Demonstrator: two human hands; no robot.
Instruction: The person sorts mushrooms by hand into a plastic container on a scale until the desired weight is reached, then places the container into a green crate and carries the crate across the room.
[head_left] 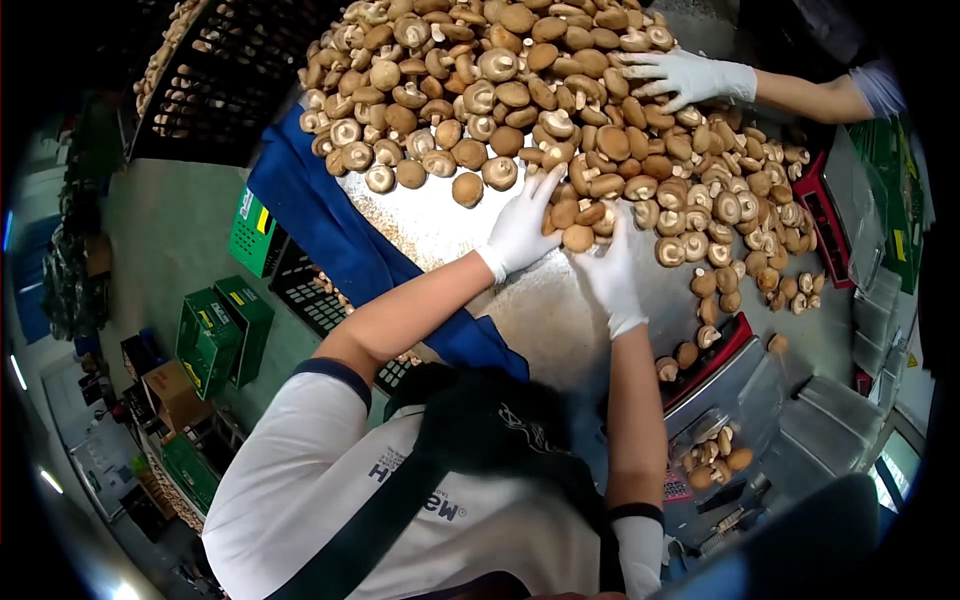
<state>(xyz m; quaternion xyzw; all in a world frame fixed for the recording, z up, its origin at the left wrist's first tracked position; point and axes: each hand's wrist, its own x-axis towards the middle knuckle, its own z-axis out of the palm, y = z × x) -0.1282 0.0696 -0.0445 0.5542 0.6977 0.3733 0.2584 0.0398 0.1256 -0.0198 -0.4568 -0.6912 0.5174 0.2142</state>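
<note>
Brown-capped shiitake mushrooms [470, 153] lie in a large pile across the metal table [400, 215]. My left hand [525, 225], in a white glove, curls around the left side of a small cluster of mushrooms [578, 237] at the pile's near edge. On the other side of that cluster, my right hand [610, 275], gloved too, presses its fingers against the mushrooms. The cluster sits between both hands, and some fingertips are hidden among the caps.
A co-worker's gloved hand [690, 78] rests on the pile's far right. Red scales [822, 215] stand at the right, with clear plastic trays [835, 420] nearby. A plastic tub of mushrooms [715, 455] is at lower right. Green crates [210, 335] stand on the floor at left.
</note>
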